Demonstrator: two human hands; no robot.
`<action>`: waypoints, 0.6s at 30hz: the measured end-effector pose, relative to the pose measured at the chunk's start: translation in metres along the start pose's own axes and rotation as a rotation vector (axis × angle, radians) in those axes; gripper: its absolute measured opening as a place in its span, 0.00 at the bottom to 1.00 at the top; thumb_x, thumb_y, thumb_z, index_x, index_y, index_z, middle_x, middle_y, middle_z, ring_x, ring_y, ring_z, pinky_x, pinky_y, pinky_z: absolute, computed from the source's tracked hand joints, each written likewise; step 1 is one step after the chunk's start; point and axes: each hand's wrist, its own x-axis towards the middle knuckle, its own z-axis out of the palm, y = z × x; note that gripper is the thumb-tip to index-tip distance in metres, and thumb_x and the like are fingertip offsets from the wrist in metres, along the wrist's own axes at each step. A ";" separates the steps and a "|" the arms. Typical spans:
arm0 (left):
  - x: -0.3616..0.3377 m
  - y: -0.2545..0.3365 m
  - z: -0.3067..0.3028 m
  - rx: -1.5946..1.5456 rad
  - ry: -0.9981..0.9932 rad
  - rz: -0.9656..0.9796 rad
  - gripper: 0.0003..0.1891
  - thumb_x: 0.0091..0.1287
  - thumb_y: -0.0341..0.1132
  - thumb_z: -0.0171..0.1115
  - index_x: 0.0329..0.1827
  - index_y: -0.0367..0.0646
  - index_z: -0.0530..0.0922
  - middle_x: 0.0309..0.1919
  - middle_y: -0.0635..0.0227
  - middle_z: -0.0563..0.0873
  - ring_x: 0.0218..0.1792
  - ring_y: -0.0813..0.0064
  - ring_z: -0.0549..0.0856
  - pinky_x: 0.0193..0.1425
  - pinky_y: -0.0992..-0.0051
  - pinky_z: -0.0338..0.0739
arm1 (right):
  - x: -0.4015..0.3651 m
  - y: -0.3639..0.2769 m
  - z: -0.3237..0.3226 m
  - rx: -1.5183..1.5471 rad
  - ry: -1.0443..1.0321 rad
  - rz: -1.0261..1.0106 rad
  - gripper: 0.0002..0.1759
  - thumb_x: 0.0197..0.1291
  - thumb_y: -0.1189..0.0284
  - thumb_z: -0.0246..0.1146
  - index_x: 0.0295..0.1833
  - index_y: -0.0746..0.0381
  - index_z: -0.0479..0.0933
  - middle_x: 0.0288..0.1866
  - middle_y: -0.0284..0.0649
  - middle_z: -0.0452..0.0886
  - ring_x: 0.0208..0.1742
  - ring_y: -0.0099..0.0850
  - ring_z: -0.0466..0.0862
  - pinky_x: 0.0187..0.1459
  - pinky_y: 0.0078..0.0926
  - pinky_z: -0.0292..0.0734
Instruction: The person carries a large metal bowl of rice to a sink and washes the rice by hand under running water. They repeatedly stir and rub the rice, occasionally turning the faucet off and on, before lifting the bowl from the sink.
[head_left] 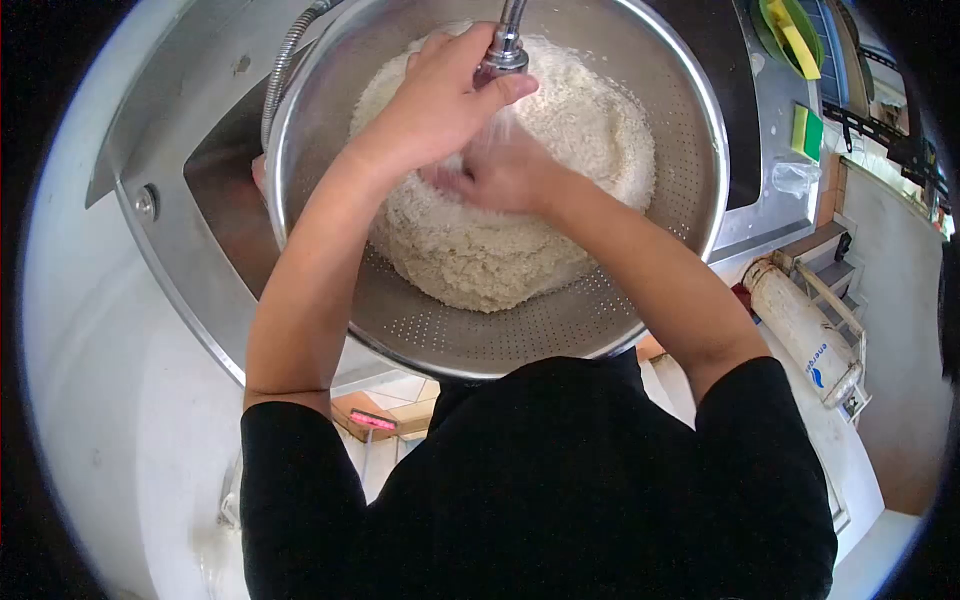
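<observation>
A wide metal colander (712,150) with many small holes holds a large mound of white rice (590,120). My left hand (447,95) is closed around the chrome tap head (506,58) above the rice, its thumb along the front. Water appears to run from the tap head onto the mound. Just below the stream, my right hand (505,170) is at the surface of the rice. Motion smears its fingers, so their shape cannot be made out.
Beneath the colander lies a steel sink (215,190), with a coiled metal hose (285,70) at its left. On the right counter are a yellow-green sponge (807,132) and a green bowl (775,35). A white gas cylinder (800,325) lies to the lower right.
</observation>
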 end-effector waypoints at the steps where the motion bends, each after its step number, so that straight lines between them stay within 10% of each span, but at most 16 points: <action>1: 0.000 -0.003 0.001 -0.041 -0.027 0.018 0.19 0.73 0.42 0.68 0.59 0.40 0.78 0.44 0.62 0.81 0.44 0.72 0.80 0.53 0.70 0.75 | -0.018 -0.008 0.000 -0.019 -0.085 -0.017 0.36 0.73 0.44 0.53 0.60 0.69 0.78 0.67 0.59 0.76 0.72 0.53 0.73 0.68 0.51 0.70; 7: -0.004 -0.009 -0.010 -0.214 -0.017 -0.110 0.23 0.65 0.43 0.74 0.56 0.38 0.79 0.38 0.61 0.87 0.36 0.72 0.85 0.43 0.69 0.79 | -0.071 -0.004 -0.021 -0.261 -0.185 0.076 0.42 0.71 0.38 0.52 0.63 0.71 0.77 0.74 0.59 0.71 0.80 0.51 0.65 0.75 0.47 0.65; 18: 0.024 0.036 -0.026 -0.268 -0.068 -0.177 0.24 0.72 0.30 0.66 0.67 0.40 0.66 0.50 0.59 0.80 0.53 0.68 0.79 0.62 0.69 0.73 | -0.056 0.009 -0.028 -0.242 -0.193 0.068 0.40 0.69 0.43 0.58 0.64 0.71 0.77 0.74 0.57 0.72 0.82 0.51 0.63 0.73 0.46 0.70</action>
